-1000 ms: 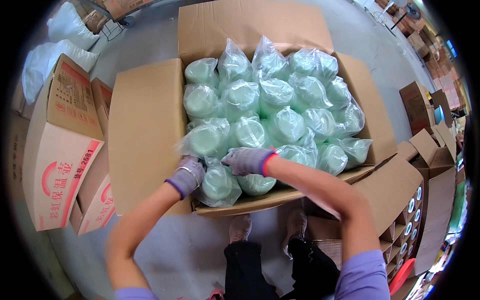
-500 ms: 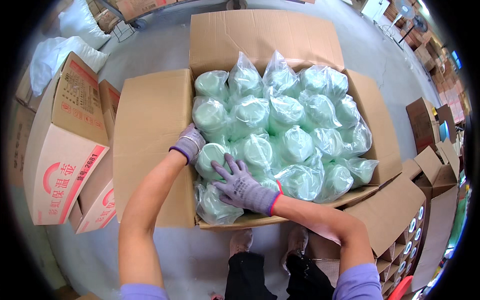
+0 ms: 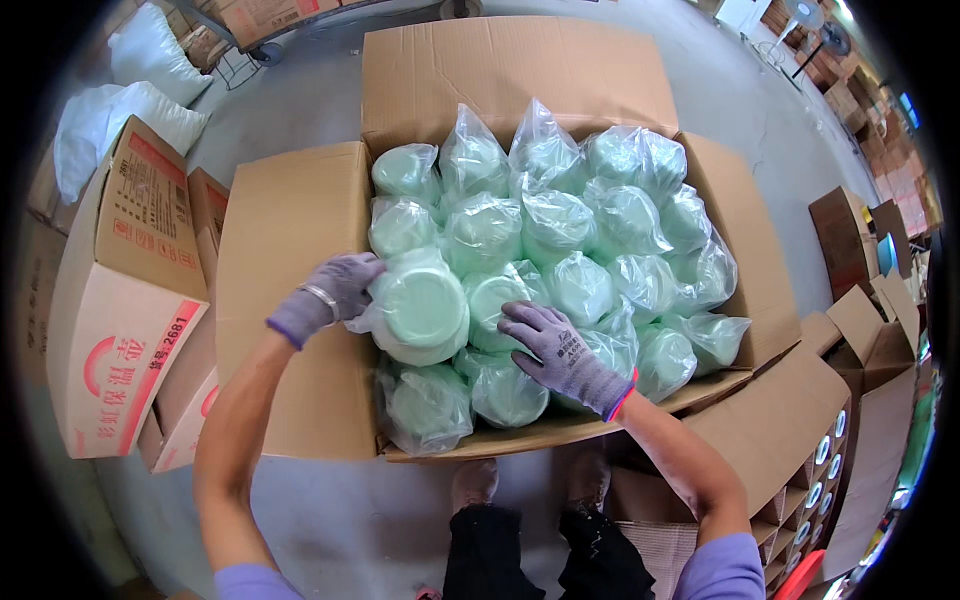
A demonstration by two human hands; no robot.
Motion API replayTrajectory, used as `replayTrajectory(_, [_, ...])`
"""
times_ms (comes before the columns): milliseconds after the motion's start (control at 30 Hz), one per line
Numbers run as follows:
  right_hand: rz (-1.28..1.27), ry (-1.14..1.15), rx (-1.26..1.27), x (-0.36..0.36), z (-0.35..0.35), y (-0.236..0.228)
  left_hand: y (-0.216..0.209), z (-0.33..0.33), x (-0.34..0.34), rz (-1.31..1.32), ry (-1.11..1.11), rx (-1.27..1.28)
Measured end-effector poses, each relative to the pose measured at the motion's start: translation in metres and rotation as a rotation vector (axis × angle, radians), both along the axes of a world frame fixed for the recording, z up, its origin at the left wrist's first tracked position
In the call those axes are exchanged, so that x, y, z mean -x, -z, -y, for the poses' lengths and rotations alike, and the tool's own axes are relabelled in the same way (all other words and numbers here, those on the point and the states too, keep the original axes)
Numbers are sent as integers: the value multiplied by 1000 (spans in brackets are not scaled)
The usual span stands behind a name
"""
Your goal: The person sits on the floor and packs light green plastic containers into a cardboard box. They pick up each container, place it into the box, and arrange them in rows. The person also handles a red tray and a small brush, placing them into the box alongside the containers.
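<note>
My left hand [image 3: 335, 288], in a grey-purple work glove, is closed at the left side of a round pale-green container in a clear plastic bag [image 3: 425, 308]. That container sits higher than its neighbours, and the fingertips are partly hidden by the bag. My right hand [image 3: 560, 352], gloved alike, has its fingers apart over another bagged container [image 3: 490, 310] and holds nothing. Both hands are above a large open cardboard carton [image 3: 290, 250] packed with rows of such bagged containers [image 3: 485, 235]. I cannot tell what kind of container they are.
Printed cartons [image 3: 130, 300] stand at the left, with white sacks [image 3: 130, 115] behind them. At the lower right is an opened carton with dividers [image 3: 790, 500] and round-topped items. A wheeled cart [image 3: 265, 45] stands far back; fans [image 3: 825, 40] are far right.
My left hand has drawn back leftward, and the container beside it now appears raised and larger. My right hand has moved right and up, off that container. The view has shifted slightly.
</note>
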State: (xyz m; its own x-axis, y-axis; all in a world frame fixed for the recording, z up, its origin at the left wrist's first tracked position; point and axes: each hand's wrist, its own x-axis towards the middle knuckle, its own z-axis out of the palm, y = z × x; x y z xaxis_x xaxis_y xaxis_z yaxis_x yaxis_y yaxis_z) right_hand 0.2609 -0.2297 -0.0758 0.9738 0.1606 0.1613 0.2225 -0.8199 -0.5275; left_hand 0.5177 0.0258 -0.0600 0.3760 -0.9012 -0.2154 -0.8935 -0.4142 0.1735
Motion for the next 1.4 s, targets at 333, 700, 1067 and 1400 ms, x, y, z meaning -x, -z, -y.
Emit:
replayTrajectory(333, [56,217,-72,-52,11,-20,-36,-27,8,-230,-125,293])
replayTrajectory(700, [-166,24,190,-64,19,-1,61,24,12,107,-140,-160])
replayTrajectory(1067, [-289,87,193,-7,9,-2,12,115,27,-216,127,107])
replayTrajectory(1400, [-62,276,31,31,107,-44,78,116,38,-326,3,-223])
